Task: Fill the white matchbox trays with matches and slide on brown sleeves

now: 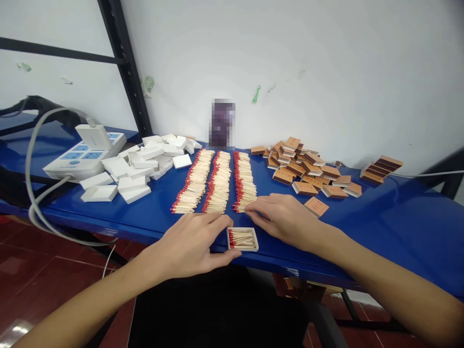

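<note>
My left hand (197, 241) holds a small white matchbox tray (257, 241) by its left end, thumb at the near side and fingers at the far side. Red-headed matches (243, 239) lie inside the tray, heads to the left. My right hand (281, 217) has its fingertips closed at the near end of the right-hand row of matches (244, 179); the exact number pinched is hidden. Beside it run the middle row of matches (218, 181) and the left row of matches (195, 181), all heads left.
White empty trays (145, 157) are heaped at the left beside a power strip (87, 154) with a looping cable (31, 159). Brown matchbox sleeves (304, 166) are piled at the right, with a stack of sleeves (382, 169) farther right. A blurred phone-like object (222, 124) leans on the wall.
</note>
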Demonstrator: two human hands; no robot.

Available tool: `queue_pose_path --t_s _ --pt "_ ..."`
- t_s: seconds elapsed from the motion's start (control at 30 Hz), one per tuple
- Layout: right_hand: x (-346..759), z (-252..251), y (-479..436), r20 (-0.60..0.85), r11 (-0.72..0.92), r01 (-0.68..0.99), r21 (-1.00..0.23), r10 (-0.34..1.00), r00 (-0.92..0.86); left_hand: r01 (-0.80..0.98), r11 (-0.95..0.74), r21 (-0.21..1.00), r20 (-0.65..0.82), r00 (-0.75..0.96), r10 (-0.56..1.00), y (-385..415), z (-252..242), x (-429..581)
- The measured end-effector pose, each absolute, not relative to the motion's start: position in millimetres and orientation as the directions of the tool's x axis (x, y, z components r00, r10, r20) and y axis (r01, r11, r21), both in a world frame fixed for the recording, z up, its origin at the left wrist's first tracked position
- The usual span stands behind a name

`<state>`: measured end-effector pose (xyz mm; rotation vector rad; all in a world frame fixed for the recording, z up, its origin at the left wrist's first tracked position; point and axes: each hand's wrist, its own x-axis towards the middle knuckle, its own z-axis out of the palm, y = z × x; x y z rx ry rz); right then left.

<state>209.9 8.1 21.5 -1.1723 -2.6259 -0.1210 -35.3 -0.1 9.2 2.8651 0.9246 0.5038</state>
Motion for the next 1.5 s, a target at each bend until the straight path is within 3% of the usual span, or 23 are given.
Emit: queue_pose_path --t_s 0.17,0.47,0.67,0.83,0.97,1.07,1.2,1.3,1.5 --pt "209.3 18.5 8.0 0.245 0.651 0.759 0.000 0.736 -0.631 0.552 -0.812 0.189 0.284 0.761 0.583 -0.3 8.2 -35.7" --pt "206.8 34.7 5.8 0.049 0.502 0.782 -0.369 0.851 -0.523 0.555 -0.809 0.196 0.276 0.760 0.588 -0.1 8.9 -34.6" --pt "209.9 34.2 3.2 0.028 0.498 0.773 -0.393 0.847 -0.532 0.549 -0.812 0.196 0.281 0.762 0.583 -0.1 7.9 -35.0" --pt "204.6 44.4 -5.8 0.087 0.494 0.720 -0.488 0.848 -0.523 0.552 -0.806 0.213 0.277 0.757 0.591 0.1 8.5 -35.1" --pt "196.8 46.9 -13.3 0.016 0.516 0.674 -0.529 0.800 -0.599 0.560 -0.799 0.218 0.261 0.755 0.601 -0.4 8.9 -35.2" --pt "196.8 42.9 -9.0 0.065 0.525 0.691 -0.497 0.817 -0.573 0.560 -0.802 0.208 0.266 0.757 0.597 -0.5 8.7 -34.8" --pt "204.7 33.2 5.0 0.206 0.551 0.763 -0.339 0.834 -0.511 0.552 -0.812 0.190 0.287 0.760 0.584 -0.1 8.0 -34.7" --pt "208.8 26.3 11.2 0.221 0.583 0.768 -0.264 0.812 -0.540 0.552 -0.811 0.194 0.295 0.756 0.585 0.2 7.6 -35.0" --pt "207.1 22.3 9.6 0.222 0.585 0.776 -0.235 0.810 -0.543 0.552 -0.810 0.196 0.285 0.758 0.586 -0.5 7.7 -35.2"
